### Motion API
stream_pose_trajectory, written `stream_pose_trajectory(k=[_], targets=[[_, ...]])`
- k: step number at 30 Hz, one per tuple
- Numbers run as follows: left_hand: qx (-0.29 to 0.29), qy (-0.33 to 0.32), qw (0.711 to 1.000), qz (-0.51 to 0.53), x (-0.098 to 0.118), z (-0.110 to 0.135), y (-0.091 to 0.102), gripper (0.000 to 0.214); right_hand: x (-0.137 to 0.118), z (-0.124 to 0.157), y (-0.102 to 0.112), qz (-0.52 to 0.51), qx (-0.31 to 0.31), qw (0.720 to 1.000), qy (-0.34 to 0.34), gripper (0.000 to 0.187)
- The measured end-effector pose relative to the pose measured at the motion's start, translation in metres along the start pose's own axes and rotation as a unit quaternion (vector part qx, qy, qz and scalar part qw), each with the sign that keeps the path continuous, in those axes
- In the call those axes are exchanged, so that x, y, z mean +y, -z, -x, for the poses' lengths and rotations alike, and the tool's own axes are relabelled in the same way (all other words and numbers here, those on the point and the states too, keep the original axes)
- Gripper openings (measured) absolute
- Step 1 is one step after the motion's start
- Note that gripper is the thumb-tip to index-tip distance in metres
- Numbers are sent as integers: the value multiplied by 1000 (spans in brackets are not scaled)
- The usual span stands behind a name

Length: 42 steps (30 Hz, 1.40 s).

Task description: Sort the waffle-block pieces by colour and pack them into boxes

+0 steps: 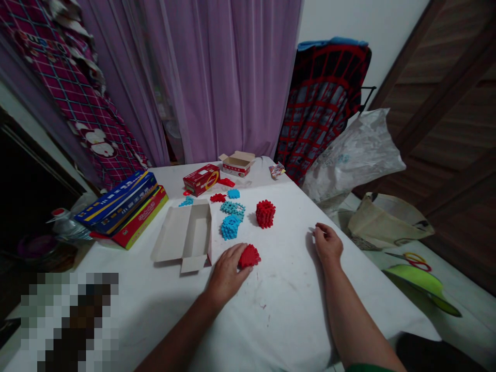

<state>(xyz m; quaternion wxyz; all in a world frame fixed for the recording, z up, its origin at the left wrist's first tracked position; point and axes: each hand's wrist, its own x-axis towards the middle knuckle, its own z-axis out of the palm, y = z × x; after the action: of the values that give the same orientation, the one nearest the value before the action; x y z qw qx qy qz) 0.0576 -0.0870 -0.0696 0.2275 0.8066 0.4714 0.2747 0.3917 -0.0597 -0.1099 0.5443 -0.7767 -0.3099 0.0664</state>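
On the white table, the left hand is grasping a red toothed block, thumb and fingers wrapping its left side. At three o'clock from that block, the right hand is curling inward; I cannot tell whether it is pinching anything. An open carton is lying at ten o'clock, blue pieces are sitting at eleven, and a red stack is standing at one. Farther off, a red box is lying at eleven, a flapped box gaping at twelve.

Purple curtains hang beside a white wall.
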Motion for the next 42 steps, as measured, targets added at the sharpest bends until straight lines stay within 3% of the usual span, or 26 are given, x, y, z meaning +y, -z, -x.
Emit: stream_pose_trajectory(k=[5, 8, 12, 15, 17, 20, 24, 27, 31, 36, 42], targets=[[-23, 11, 999, -29, 6, -5, 3, 67, 1, 0, 0, -5, -3, 1000, 3, 48], [-31, 17, 998, -43, 5, -8, 1, 62, 0, 0, 0, -2, -3, 1000, -1, 48], [-14, 15, 999, -44, 8, -9, -1, 57, -3, 1, 2, 5, -7, 1000, -10, 48], [4, 5, 1000, -28, 17, -6, 9, 58, -7, 2, 4, 10, -12, 1000, -18, 47], [19, -5, 1000, -20, 23, -6, 28, 59, -9, 3, 5, 11, -14, 1000, -23, 47], [61, 5, 997, -37, 20, -14, 74, 57, -10, 4, 7, 14, -20, 999, -31, 49], [107, 74, 981, -145, -12, -40, 140, 54, -10, 3, 7, 28, -21, 999, -26, 48], [72, 84, 968, -223, -39, -59, 164, 54, -10, 3, 7, 35, -19, 999, -12, 45], [42, 83, 964, -249, -59, -69, 163, 55, -11, 3, 8, 47, -13, 999, -13, 44], [26, 84, 966, -243, -67, -75, 154, 54, -11, 3, 7, 49, -19, 998, -22, 45], [13, 57, 964, -259, -76, -79, 156, 64, -12, 3, 8, 36, -19, 999, -20, 44]])
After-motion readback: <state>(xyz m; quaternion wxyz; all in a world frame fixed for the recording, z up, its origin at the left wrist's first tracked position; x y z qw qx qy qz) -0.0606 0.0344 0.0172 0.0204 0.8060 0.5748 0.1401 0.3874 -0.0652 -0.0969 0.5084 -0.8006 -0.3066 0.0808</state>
